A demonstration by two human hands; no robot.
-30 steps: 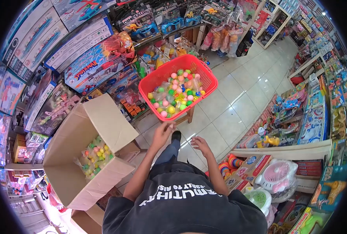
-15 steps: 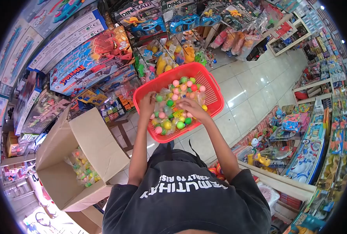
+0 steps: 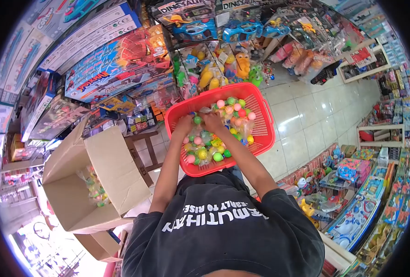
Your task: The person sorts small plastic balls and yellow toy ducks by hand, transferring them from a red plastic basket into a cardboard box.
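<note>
A red plastic basket [image 3: 266,134] holds many small coloured balls [image 3: 218,157], several of them in clear plastic bags. Both of my hands are inside it, close together toward its far left part. My left hand [image 3: 183,124] has its fingers curled at a clear bag of balls [image 3: 197,119], beside a green ball. Just to the right, my right hand [image 3: 212,122] pinches the clear plastic at the top of the same bunch. The fingertips of both hands are partly hidden by the plastic and the balls.
An open cardboard box [image 3: 117,171] at the left has more bagged balls [image 3: 94,187] inside. Behind it stands a dark wooden stool [image 3: 142,157]. Stacked toy boxes [image 3: 117,64] and hanging toys [image 3: 209,69] line the far side. Tiled floor [image 3: 297,134] runs along the right, past toy shelves.
My right hand has moved left across the basket to the left hand and closed on the plastic. The basket appears slightly further right and lower as the view shifts.
</note>
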